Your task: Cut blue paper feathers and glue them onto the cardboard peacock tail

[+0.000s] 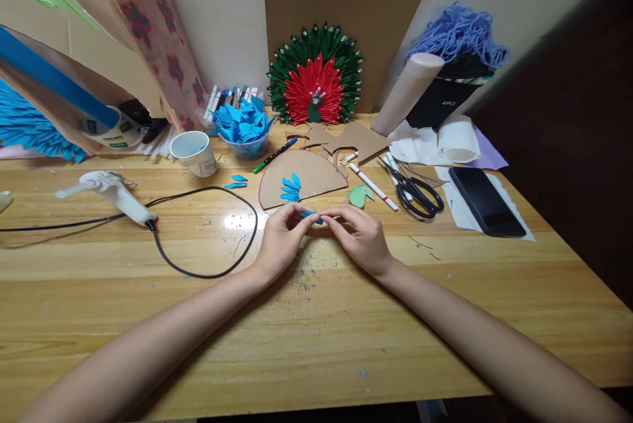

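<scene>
Between the fingertips of both hands is a small blue paper piece (311, 215), partly hidden by the fingers. My left hand (285, 238) is closed in a pinch on its left end. From the other side my right hand (360, 237) pinches the right end. Just beyond them lies a cardboard half-circle (311, 172) with several blue petals (291, 188) fanned on it. A green paper cutout (361, 196) rests to its right. More loose blue petals (237, 182) are on the table to the left.
A hot glue gun (116, 196) with a looping cord lies left. Behind stand a paper cup (194, 154) and a bowl of blue scraps (243, 130). Black scissors (420, 196), markers (373, 186) and a phone (487, 201) lie right. A red-green peacock (315, 77) stands at the back.
</scene>
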Available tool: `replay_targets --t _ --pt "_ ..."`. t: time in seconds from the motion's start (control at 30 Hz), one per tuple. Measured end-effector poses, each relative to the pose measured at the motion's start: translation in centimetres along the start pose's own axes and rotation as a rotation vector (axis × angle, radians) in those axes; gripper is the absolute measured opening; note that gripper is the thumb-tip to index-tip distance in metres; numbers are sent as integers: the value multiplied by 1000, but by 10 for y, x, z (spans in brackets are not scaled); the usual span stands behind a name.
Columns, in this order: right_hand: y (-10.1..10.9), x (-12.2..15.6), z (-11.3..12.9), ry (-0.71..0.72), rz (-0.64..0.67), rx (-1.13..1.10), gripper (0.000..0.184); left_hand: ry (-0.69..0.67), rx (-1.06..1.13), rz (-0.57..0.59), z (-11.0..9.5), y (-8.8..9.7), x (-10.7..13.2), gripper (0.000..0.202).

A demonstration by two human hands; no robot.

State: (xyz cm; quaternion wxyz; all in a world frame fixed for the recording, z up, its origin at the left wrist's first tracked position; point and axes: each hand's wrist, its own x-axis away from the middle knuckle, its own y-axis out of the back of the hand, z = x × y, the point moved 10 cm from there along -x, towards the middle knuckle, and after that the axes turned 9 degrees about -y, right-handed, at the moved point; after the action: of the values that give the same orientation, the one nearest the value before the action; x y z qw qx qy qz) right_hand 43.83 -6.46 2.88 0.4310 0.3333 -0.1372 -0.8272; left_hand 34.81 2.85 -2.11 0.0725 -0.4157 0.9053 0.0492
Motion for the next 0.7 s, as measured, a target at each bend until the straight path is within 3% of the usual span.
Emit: replay_targets --t 0.43,0.7 --pt "-3 0 -5 -32 15 9 5 -26 -69 45 0 -2 0 19" --pt "-3 -2 -9 -76 16 -7 4 -79 -116 50 -10 -1 1 16"
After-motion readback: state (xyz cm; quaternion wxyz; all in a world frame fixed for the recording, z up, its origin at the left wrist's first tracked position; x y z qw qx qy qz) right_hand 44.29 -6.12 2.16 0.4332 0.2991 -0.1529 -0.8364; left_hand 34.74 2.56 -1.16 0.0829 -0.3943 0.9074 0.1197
